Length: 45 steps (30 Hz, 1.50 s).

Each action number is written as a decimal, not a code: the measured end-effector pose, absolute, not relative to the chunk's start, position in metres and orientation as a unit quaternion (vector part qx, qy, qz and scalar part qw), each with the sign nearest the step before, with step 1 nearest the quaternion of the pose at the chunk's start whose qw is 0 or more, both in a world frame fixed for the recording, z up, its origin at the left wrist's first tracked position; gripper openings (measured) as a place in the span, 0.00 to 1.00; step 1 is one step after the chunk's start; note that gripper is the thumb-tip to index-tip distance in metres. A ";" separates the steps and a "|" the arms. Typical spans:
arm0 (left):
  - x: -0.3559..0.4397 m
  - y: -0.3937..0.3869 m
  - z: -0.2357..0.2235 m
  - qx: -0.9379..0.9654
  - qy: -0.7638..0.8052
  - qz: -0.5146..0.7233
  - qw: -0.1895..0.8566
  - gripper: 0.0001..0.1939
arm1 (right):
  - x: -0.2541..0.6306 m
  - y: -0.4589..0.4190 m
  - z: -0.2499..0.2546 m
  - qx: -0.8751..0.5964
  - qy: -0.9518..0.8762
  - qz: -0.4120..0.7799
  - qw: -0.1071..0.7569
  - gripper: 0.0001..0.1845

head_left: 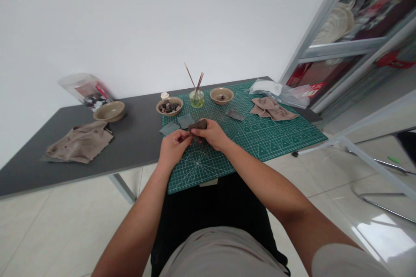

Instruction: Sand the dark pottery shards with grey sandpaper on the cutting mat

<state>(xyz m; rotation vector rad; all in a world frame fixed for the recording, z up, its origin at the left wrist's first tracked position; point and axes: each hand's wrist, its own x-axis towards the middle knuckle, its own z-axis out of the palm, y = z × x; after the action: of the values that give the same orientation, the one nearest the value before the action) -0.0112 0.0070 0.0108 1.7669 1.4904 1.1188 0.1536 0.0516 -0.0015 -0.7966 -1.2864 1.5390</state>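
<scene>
My right hand (212, 134) is closed around a dark brown sheet (199, 125) that looks like folded sandpaper. Close against it, my left hand (177, 143) pinches at the sheet's left edge; whatever sits between its fingertips is too small and covered to make out. Both hands are over the green cutting mat (208, 166). Just beyond them lie two grey-blue sheets, the left sheet (169, 128) and the right sheet (186, 120). A worn grey-brown piece (235, 115) rests to the right of my hands.
A bowl of dark and pinkish stones (169, 107), a glass jar (196, 99) with thin sticks, and a bowl (221, 95) with a few small pieces stand behind. Brown cloths lie right (273, 109) and left (79, 142), near another bowl (109, 112) and a plastic tub (86, 88). A plastic bag (282, 91) lies back right.
</scene>
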 end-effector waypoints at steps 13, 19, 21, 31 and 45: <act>-0.010 0.006 0.015 0.654 0.561 0.420 0.284 0.06 | 0.155 0.050 -0.002 -0.334 -0.546 0.617 0.458 0.26; -0.011 0.008 0.013 0.618 0.542 0.452 0.346 0.07 | 0.155 0.049 0.003 -0.324 -0.521 0.634 0.471 0.28; -0.011 0.008 0.012 0.633 0.549 0.437 0.327 0.07 | 0.155 0.049 0.003 -0.328 -0.535 0.624 0.466 0.27; -0.011 0.010 0.011 0.613 0.530 0.463 0.357 0.08 | 0.156 0.050 0.002 -0.326 -0.510 0.635 0.480 0.29; -0.012 0.011 0.009 0.661 0.565 0.440 0.224 0.07 | 0.156 0.050 0.001 -0.312 -0.493 0.660 0.473 0.24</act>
<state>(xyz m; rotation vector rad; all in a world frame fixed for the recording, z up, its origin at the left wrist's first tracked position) -0.0118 0.0109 0.0086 1.8231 1.5605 1.2142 0.1558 0.0501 0.0011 -0.7648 -1.2063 1.6159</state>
